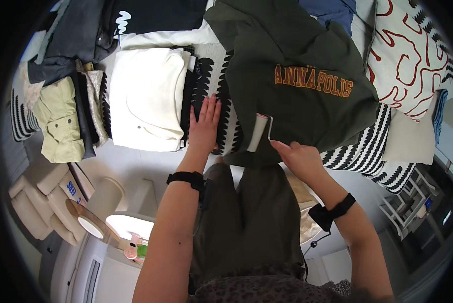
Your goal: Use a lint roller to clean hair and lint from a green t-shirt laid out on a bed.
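A dark green sweatshirt (306, 110) with large lettering lies spread over a black-and-white patterned cover (211, 72). My right hand (300, 157) is closed around the handle of a lint roller, whose white roll (257, 132) rests on the lower left part of the sweatshirt. The handle itself is mostly hidden in the fingers. My left hand (205, 125) lies flat on the patterned cover, fingers slightly apart, between the sweatshirt and a stack of folded clothes. A white folded garment (149, 98) tops that stack.
Folded pale green clothing (60, 117) and dark trousers (75, 34) lie at the left. A black garment (162, 15) is at the top. At the right are a white cushion with red lines (404, 60) and a beige cushion (410, 132). A woven basket-like item stands beside my legs.
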Tool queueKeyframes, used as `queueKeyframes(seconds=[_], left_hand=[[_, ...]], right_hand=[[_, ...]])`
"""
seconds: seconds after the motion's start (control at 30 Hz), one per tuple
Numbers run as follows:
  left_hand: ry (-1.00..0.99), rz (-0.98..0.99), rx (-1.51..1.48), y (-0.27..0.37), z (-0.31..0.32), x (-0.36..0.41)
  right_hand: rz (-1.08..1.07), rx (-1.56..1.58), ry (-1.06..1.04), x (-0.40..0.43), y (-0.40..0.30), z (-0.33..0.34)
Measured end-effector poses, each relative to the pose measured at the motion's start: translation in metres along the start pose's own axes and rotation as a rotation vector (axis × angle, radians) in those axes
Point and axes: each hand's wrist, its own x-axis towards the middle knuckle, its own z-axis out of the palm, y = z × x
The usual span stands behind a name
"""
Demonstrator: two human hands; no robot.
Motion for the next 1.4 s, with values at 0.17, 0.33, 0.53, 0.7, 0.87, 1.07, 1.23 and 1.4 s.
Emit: queueKeyframes(seconds=[0.17,0.33,0.53,0.7,0.87,1.07,1.23,1.4], left_hand=[[-0.002,0.028,-0.152,-0.001,-0.008,0.001],[0.456,-0.182,-1.032,-0.029,0.014,-0.003],[0.474,-0.135,-0.925,-0.013,-0.026,0.002],[0.434,0.230,-0.064,-0.010,-0.037,0.031],[0.250,0.327,-0.013,-0.036,-0.035,0.052],[0.113,0.354,-0.097,-0.048,-0.049,0.065],[0.000,0.355,-0.098,-0.049,-0.050,0.069],[-0.014,0.320,-0.091,-0.046,-0.047,0.069]], right_hand=[[-0.064,0.022,0.116,0.025,-0.021,0.006],[-0.094,0.127,0.199,0.062,-0.082,0.010],[-0.178,0.197,0.144,0.009,-0.075,0.005],[-0.018,0.256,-0.031,-0.039,-0.045,-0.002],[0.196,0.220,0.122,-0.003,-0.031,0.016],[0.187,0.291,0.234,0.070,-0.058,0.002],[0.264,0.235,0.170,0.021,-0.051,0.019],[0.244,0.233,0.169,0.045,-0.058,0.009]])
